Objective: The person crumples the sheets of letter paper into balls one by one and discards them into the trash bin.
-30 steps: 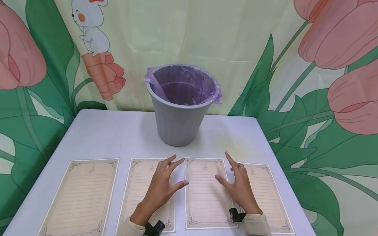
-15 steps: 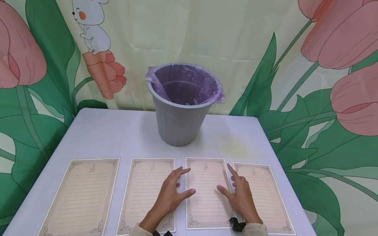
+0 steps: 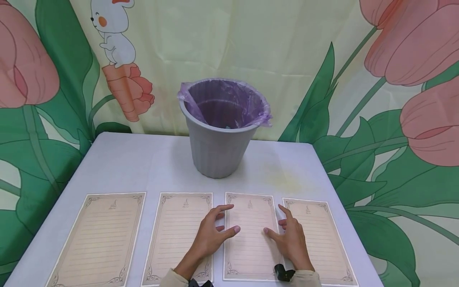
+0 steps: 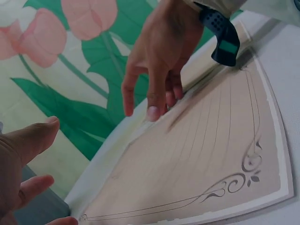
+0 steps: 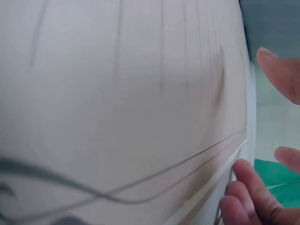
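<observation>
At the third sheet (image 3: 249, 245), right of bench (image 3: 154, 167) centre: both grips wide, nothing held

Head view: left hand (image 3: 210, 237) has come down and rightward over the last second, thumb now over the sheet's left half. Right hand (image 3: 292, 239) dropped slightly toward the bench's near edge, sitting at the sheet's right border. Sheet looks turned a hair, top right corner a bit lower. My read: third sheet is the one being worked; nudged at most, not picked up. Thumbs stand apart from fingers on both hands.
Rest of row: first sheet (image 3: 100, 239) nearest the bench's left edge, second sheet (image 3: 177, 223) next, fourth sheet (image 3: 324, 243) toward the right edge. Tight spot: narrow gap between third and fourth, right hand over it. Left forearm (image 3: 187, 263) hides part of second. Bin (image 3: 220, 153) with purple liner (image 3: 218, 99) stands upright near mid far edge, well apart from the hands. Yellowish stain (image 3: 285, 179) toward the far right corner; printed backdrop (image 3: 287, 48) behind.

Left wrist view: own thumb and fingers spread. Right hand at the sheet's far long edge, dark strap (image 4: 225, 42) on its wrist. Contact: can't tell.

Right wrist view: lower fingers bent, right at the sheet edge; touching or just beside, can't tell. Thumb well off them.
</observation>
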Available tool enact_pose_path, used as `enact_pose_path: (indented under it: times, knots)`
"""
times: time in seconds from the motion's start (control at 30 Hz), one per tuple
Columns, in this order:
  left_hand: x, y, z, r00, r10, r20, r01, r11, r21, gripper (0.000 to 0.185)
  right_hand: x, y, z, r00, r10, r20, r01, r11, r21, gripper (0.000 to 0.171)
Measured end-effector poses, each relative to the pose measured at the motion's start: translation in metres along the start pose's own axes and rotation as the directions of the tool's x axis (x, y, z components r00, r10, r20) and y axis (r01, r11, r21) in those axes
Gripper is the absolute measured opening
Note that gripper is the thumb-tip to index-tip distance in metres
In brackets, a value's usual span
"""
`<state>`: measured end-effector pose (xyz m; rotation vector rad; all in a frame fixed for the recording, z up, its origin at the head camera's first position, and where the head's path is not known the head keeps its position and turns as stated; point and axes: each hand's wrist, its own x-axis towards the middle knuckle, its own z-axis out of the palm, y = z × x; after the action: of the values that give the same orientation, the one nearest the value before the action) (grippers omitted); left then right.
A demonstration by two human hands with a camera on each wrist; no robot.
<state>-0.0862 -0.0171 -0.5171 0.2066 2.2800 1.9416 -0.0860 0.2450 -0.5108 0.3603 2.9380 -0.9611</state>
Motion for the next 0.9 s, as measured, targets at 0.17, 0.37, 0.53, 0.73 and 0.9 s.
enact_pose_path:
  times: [0.17,0.37,0.53,0.73,0.9]
  knots:
    - [0.0,-0.001,0.003,0.999,-0.027,-0.043,0.025,0.999,-0.044,0.058,0.001,0.0,-0.003,1.0,0.016,0.003,-0.016,0.996,0.087,0.096]
    - [-0.002,-0.002,0.009,0.995,-0.077,-0.068,0.07,0.992,-0.107,0.058,0.001,0.004,-0.005,0.999,0.008,-0.044,0.001,0.979,0.202,0.079]
    - [-0.002,-0.004,0.013,0.997,-0.069,-0.023,0.065,0.985,-0.157,0.057,-0.001,0.007,-0.005,0.999,0.051,-0.017,-0.043,0.949,0.311,0.05]
    - [0.0,-0.004,0.018,0.998,-0.043,0.056,0.051,0.986,-0.157,0.049,-0.001,0.007,-0.005,0.998,0.05,0.037,-0.06,0.929,0.365,0.032]
    - [0.002,-0.003,0.018,0.996,-0.039,0.082,0.051,0.986,-0.158,0.049,-0.001,0.005,-0.006,0.999,0.005,0.033,-0.018,0.92,0.391,0.036]
